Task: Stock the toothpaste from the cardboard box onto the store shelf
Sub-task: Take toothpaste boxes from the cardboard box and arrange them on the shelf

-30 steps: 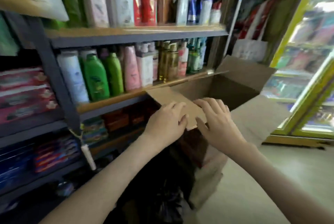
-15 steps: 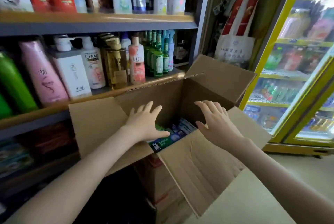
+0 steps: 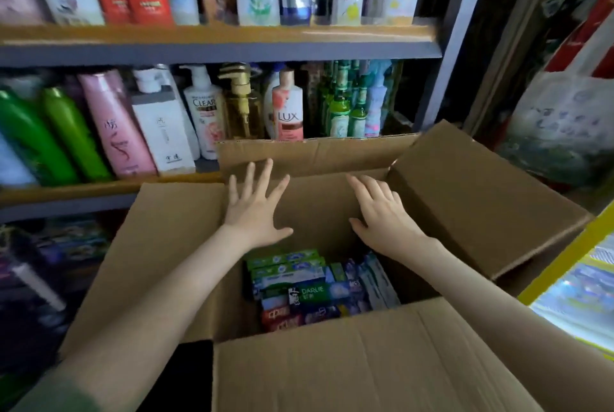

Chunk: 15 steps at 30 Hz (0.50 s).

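A brown cardboard box (image 3: 365, 361) stands open in front of me, all its flaps folded outward. Inside lie several toothpaste cartons (image 3: 309, 288), green, blue and red, stacked flat. My left hand (image 3: 255, 209) hovers over the box's far side with fingers spread straight, near the far flap. My right hand (image 3: 382, 212) is also spread, fingers reaching toward the right flap (image 3: 481, 199). Neither hand holds anything. The store shelf (image 3: 212, 42) rises right behind the box.
Shampoo and lotion bottles (image 3: 199, 115) fill the middle shelf, tubes and bottles the upper one. Dark lower shelves at the left hold boxed goods (image 3: 69, 238). A plastic bag (image 3: 564, 119) hangs at the right, beside a yellow-framed cooler (image 3: 564, 262).
The box flaps have been folded open. Both hands moved from the flaps to the far side of the opening, and the toothpaste cartons are now exposed. The view has tilted down.
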Each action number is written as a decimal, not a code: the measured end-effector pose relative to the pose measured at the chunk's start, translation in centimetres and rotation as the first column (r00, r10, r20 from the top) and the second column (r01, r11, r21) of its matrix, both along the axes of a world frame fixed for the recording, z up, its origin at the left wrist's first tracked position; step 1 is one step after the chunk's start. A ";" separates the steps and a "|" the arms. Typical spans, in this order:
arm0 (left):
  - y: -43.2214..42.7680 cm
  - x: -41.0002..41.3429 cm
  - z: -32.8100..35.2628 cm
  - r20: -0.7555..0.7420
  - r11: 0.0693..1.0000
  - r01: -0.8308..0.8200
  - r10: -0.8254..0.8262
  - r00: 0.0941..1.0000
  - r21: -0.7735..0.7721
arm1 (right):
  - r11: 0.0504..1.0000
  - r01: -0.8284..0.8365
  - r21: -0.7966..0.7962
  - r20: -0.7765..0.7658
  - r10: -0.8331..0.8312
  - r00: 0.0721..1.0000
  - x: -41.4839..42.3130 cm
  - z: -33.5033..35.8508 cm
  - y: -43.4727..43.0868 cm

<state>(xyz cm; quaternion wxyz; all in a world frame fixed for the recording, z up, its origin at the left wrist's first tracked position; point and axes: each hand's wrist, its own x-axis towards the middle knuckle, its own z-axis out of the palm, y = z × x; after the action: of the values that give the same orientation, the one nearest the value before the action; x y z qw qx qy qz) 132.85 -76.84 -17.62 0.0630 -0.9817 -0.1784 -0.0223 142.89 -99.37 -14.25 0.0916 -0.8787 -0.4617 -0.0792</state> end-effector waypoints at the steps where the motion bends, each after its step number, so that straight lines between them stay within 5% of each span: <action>1: 0.1 0.0 0.1 -0.004 0.999 -0.024 0.024 1.000 0.028 | 0.999 -0.033 0.002 0.003 0.033 0.999 0.8 0.0 0.7; 15: 3.6 2.5 -1.4 -0.099 0.960 -0.104 0.133 0.986 0.261 | 0.987 -0.162 0.018 0.026 0.161 0.987 6.1 -3.9 8.0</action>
<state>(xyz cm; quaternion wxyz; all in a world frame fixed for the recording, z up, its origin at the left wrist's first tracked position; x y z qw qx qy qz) 135.40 -73.25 -18.97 0.1999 -0.9526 -0.2286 0.0157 148.98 -91.33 -18.19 0.1007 -0.8364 -0.5317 -0.0869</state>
